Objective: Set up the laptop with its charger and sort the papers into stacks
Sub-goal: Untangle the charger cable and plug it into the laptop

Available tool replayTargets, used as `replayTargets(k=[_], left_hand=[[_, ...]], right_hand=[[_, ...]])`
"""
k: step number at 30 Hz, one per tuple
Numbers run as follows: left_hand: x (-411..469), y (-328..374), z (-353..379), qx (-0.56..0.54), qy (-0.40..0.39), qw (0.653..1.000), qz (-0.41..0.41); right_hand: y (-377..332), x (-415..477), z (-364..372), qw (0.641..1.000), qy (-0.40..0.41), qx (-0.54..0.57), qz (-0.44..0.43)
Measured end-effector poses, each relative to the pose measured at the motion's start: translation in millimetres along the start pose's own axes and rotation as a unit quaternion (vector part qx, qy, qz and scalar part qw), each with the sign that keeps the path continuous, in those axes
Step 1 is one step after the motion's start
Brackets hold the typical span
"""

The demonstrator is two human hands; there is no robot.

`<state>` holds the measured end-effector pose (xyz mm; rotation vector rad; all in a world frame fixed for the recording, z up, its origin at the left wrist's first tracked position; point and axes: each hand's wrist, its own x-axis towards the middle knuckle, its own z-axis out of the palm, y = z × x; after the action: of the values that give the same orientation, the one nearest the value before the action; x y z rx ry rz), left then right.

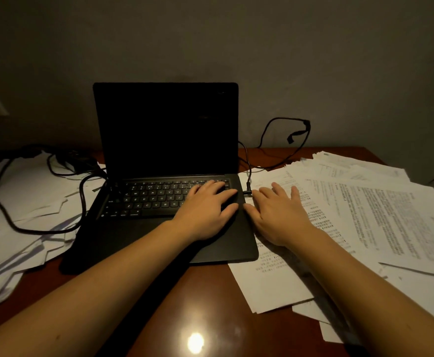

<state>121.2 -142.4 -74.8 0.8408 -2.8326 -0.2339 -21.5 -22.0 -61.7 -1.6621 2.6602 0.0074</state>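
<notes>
- Head view: an open black laptop [164,161] stands mid-worktop [185,292], screen [167,130] dark, lid raised toward the wall [313,60]; spreads of paper lie on both sides of it.
- The charger plug [248,190] sits at the laptop's right edge, its black cable [275,140] looping up behind; the charger looks connected at this end, though where the cable runs I cannot tell.
- The left hand [205,212] lies on the right end of the keyboard [154,197], fingers [226,195] spread and nearly straight, gripping nothing; probably steadying the machine or reaching for a key.
- The right hand [277,215] rests flat on the loose papers [365,202] just beside the laptop, close to the plug; its fingers are splayed and hold nothing.
- More sheets [30,191] lie jumbled at left under a second black lead [2,202]; no stacks show, so sorting seems not yet begun.
- Key letters such as W, E, R, T read plainly; the print on the papers is too small to read; no brand shows.
</notes>
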Motion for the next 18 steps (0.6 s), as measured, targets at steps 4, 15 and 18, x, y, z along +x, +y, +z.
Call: replayTargets(k=[4,15,18], left_hand=[[-17,-10,-8,0.01,-0.017,0.999,-0.028],[-107,-104,-93,0.012,0.016,0.998,-0.061],[-143,-137,-118,0.002,0.048,0.997,-0.061]], right_hand=[[-12,-7,-12,1.0,0.024,0.0,-0.004],[-130,-9,-42,0.987,0.038,0.02,-0.156],[-185,-7,-49,0.976,0.058,0.014,-0.208]])
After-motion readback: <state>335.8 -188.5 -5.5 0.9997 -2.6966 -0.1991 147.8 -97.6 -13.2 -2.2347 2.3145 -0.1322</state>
